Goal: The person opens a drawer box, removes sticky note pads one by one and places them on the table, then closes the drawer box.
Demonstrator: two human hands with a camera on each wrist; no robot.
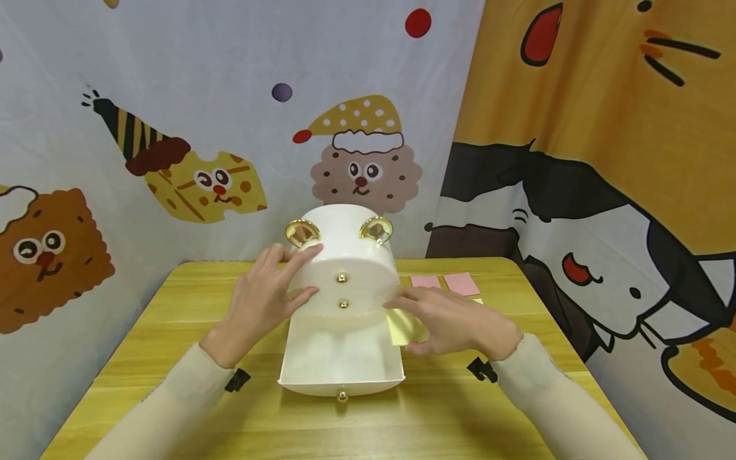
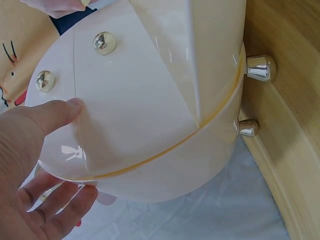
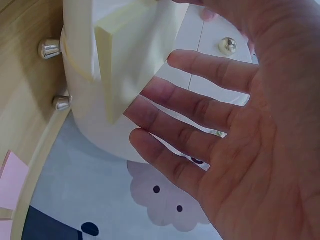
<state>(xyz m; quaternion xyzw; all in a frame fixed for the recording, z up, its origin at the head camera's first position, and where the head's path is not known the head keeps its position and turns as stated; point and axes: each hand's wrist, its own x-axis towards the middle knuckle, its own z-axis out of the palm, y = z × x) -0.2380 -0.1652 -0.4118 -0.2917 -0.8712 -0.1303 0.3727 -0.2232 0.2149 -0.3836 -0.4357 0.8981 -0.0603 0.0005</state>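
A glossy white drawer box (image 1: pixel 345 230) with gold ear-like trims stands mid-table. Its bottom drawer (image 1: pixel 342 364) is pulled out toward me; two smaller gold-knobbed drawers above it are closed. My left hand (image 1: pixel 261 291) touches the box's left side, fingers fairly straight. In the left wrist view its thumb rests on the front face while the other fingertips lie at the top rim. My right hand (image 1: pixel 451 319) pinches a pad of yellow sticky notes (image 3: pixel 142 55) between thumb and fingertips. The pad, tilted, hangs at the open drawer's right edge.
Two pink sticky-note pads (image 1: pixel 461 283) lie at the back right of the wooden table (image 1: pixel 230 421), behind my right hand. A patterned cloth (image 1: pixel 230 76) with cartoon figures hangs close behind the table and along the right.
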